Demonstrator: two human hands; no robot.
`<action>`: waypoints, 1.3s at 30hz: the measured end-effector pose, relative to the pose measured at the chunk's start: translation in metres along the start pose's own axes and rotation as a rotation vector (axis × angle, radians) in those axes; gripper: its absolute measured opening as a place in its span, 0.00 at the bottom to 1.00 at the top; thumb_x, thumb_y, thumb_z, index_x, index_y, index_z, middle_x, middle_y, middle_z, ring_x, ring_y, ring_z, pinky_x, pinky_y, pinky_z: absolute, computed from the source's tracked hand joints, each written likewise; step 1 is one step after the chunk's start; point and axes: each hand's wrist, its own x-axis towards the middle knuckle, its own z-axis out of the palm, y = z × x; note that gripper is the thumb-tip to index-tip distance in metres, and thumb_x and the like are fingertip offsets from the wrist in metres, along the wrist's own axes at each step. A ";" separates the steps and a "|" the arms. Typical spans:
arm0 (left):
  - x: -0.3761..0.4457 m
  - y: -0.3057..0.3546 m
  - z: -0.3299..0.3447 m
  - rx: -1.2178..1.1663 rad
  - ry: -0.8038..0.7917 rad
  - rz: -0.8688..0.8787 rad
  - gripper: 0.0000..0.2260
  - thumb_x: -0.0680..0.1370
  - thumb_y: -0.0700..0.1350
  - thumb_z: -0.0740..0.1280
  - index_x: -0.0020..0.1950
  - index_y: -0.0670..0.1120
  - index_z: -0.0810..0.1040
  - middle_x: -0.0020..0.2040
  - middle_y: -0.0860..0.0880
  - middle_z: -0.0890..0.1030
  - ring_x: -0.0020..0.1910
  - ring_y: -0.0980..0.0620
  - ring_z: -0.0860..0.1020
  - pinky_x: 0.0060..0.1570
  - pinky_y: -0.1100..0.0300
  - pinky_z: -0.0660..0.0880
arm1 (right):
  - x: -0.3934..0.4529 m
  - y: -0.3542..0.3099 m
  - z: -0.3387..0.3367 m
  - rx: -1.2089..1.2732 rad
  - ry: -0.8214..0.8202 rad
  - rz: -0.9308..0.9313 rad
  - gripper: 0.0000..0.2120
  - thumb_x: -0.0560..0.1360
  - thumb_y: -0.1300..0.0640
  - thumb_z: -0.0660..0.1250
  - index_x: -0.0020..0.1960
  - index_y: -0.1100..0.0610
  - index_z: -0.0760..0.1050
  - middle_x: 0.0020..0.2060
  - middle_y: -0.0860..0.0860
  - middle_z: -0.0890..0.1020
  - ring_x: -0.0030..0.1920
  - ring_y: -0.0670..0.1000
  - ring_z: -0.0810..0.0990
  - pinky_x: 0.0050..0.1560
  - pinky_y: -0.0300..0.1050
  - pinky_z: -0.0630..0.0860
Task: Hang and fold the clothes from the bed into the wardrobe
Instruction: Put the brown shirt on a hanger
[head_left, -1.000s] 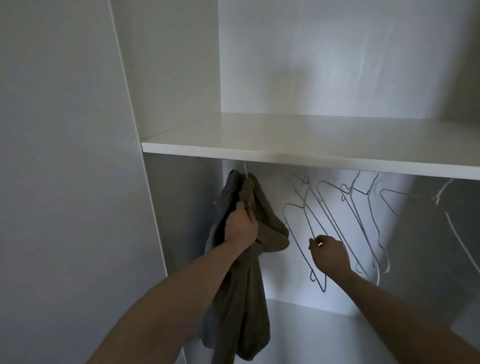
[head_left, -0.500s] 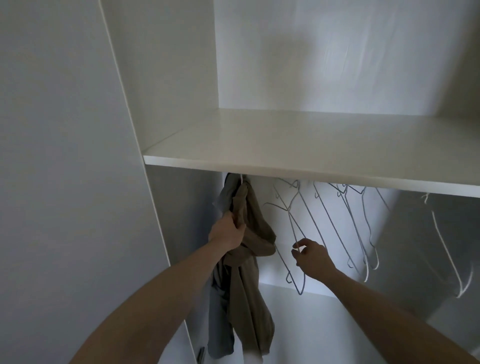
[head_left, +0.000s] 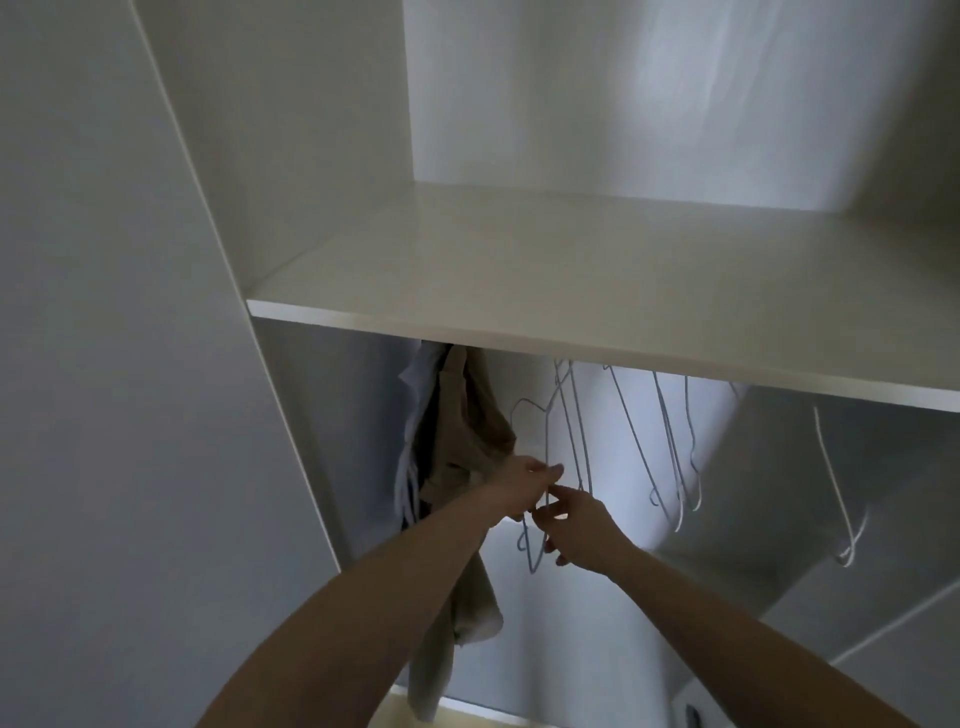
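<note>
Under the white shelf (head_left: 571, 291) of the wardrobe (head_left: 291, 130), a brown garment (head_left: 470, 426) hangs at the far left of the hanging space, its top hidden behind the shelf edge, with a paler blue-grey garment (head_left: 410, 426) just beside it against the side wall. Both hands meet just to the right of the brown garment, at a bare wire hanger (head_left: 540, 467). The left hand (head_left: 524, 483) has its fingers closed on the hanger's wire near the middle, while the right hand (head_left: 576, 525) pinches the wire lower down between thumb and fingers. This hanger sits tilted, its lower corner pointing down below the hands. Further right, more empty wire hangers (head_left: 670, 447) dangle in a loose row, and one white hanger (head_left: 836, 483) hangs well apart near the right side. The rail itself is hidden by the shelf.
</note>
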 end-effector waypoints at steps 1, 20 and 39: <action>0.003 -0.002 0.004 -0.023 0.005 -0.006 0.17 0.83 0.53 0.65 0.67 0.43 0.77 0.50 0.46 0.80 0.37 0.54 0.76 0.32 0.66 0.74 | -0.004 -0.001 -0.006 -0.032 -0.024 0.023 0.23 0.82 0.57 0.67 0.75 0.60 0.69 0.57 0.57 0.85 0.42 0.53 0.87 0.45 0.50 0.85; -0.003 0.008 0.004 -0.100 0.371 0.249 0.11 0.85 0.45 0.62 0.60 0.44 0.82 0.40 0.49 0.82 0.35 0.55 0.78 0.37 0.67 0.76 | 0.068 0.025 -0.059 0.045 0.214 -0.107 0.13 0.82 0.48 0.65 0.63 0.49 0.81 0.33 0.46 0.77 0.31 0.47 0.77 0.37 0.40 0.74; -0.157 -0.100 0.035 -0.196 0.485 -0.003 0.13 0.82 0.41 0.62 0.39 0.47 0.79 0.31 0.53 0.76 0.30 0.59 0.73 0.32 0.64 0.68 | 0.009 0.073 -0.013 0.227 -0.005 0.108 0.11 0.79 0.65 0.66 0.60 0.58 0.79 0.47 0.60 0.84 0.37 0.55 0.78 0.40 0.46 0.74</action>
